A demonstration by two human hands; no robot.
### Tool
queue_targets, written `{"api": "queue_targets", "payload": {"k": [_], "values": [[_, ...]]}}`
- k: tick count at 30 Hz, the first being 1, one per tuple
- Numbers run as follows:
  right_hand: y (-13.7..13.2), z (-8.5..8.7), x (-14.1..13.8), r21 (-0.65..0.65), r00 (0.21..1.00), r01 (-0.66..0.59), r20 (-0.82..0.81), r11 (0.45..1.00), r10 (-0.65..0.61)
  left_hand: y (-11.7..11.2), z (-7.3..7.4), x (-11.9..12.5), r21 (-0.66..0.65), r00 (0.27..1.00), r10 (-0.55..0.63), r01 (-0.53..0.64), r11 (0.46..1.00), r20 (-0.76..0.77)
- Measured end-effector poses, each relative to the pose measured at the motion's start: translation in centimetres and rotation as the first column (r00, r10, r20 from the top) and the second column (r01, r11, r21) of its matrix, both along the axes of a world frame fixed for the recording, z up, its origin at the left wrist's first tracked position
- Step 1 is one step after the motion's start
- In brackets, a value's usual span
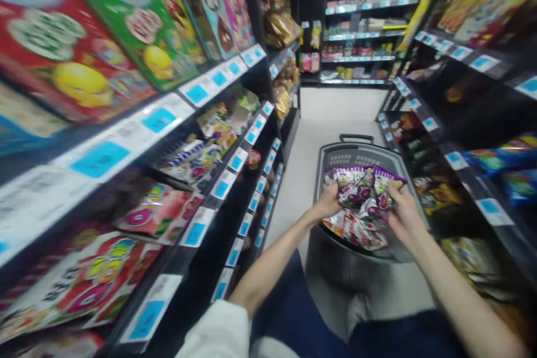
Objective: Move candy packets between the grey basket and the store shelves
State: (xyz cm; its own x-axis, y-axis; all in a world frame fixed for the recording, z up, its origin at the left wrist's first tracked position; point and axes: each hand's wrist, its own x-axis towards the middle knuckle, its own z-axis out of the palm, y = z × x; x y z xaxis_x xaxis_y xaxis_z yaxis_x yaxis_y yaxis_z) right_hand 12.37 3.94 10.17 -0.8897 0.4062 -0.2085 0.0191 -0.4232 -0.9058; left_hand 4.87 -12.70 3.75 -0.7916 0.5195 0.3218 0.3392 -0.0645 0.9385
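A narrow shop aisle runs away from the wearer over a pale floor (331, 109), with dark shelves close on both sides and a far shelf unit (358, 28) of small goods across its end. In the near middle, towards the right, is a grey basket (356, 161) with its handle (356, 137) at the far end; blur beneath it makes it hard to tell what it rests on.

The purple packets (356, 189) are over the basket's opening, held between both hands. The left hand (328, 201) has its grip closed on their left edge; the right hand (405, 213) has its grip clamped on the right side. Whether this is one joined pack or separate ones, I cannot tell. Below and nearer lie red-and-white packets (363, 230), already inside the basket and clear of either grip. So some goods look settled, while the purple ones are not yet released; nothing visible fixes how much remains.

On the near left, a red box (62, 53) and a green box (138, 17) stand above a row of blue-marked price labels (159, 119), with more bagged goods on the shelf below. On the right, blue packets (520, 154) sit on a middle shelf, and a yellow strip (424, 3) slants up farther off.
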Motion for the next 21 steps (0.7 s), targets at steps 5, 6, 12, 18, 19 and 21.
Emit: {"api": "queue_targets", "payload": {"k": [5,6,12,18,19,21], "values": [[1.1,-2.3,-0.4,-0.054,0.998,0.055,0.037,0.997,-0.054,1.4,-0.5,-0.9,-0.190,0.995,-0.096,0.089,0.978,-0.027],[1.4,-3.1,-0.8,-0.053,0.998,0.037,0.061,0.998,-0.034,1.4,-1.2,-0.9,-0.244,0.994,-0.106,0.096,0.965,-0.031],[2.9,-8.0,-5.2,-0.153,0.986,-0.075,0.135,0.985,0.097,0.4,-5.7,0.7,-0.524,0.999,0.016,0.007,0.852,0.039],[3.6,-9.5,-10.6,-0.269,0.961,-0.142,0.195,0.953,0.198,1.6,-6.9,0.1,-0.512,0.949,0.295,-0.199,0.836,0.112],[4.0,-9.7,-11.1,-0.274,0.950,-0.182,0.198,0.944,0.240,1.7,-7.0,-0.3,-0.499,0.937,0.323,-0.218,0.839,0.133],[4.9,-10.5,-11.8,-0.279,0.923,-0.243,0.229,0.929,0.311,1.9,-7.1,-1.2,-0.476,0.917,0.359,-0.241,0.846,0.174]]}}
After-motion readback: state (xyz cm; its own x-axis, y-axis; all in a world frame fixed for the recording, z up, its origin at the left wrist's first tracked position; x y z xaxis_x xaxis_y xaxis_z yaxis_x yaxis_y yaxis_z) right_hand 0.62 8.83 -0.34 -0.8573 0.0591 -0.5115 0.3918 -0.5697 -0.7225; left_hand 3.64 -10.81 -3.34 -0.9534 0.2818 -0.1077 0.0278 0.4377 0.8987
